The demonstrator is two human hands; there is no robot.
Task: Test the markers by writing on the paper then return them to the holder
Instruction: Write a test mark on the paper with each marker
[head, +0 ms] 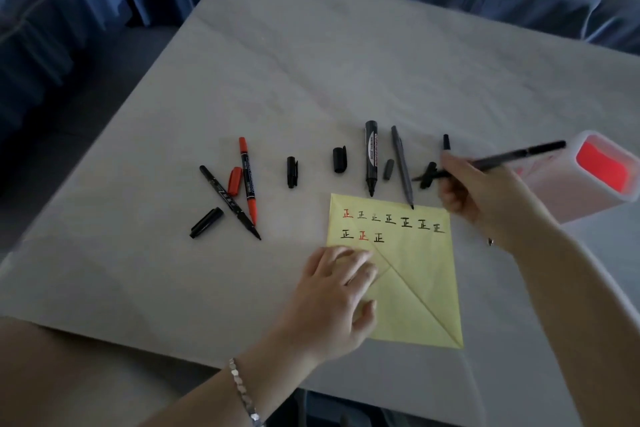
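A yellow paper with several written characters lies on the table, and my left hand presses flat on its lower left part. My right hand grips a thin black marker just beyond the paper's top right corner, its tip pointing left. The pink-and-white holder lies at the right edge with its red inside showing. Uncapped on the table are a thick black marker, a grey pen, a red marker and a black fineliner.
Loose caps lie around: a red cap, black caps. Another black pen pokes out behind my right hand. A blue draped cloth runs behind the grey table.
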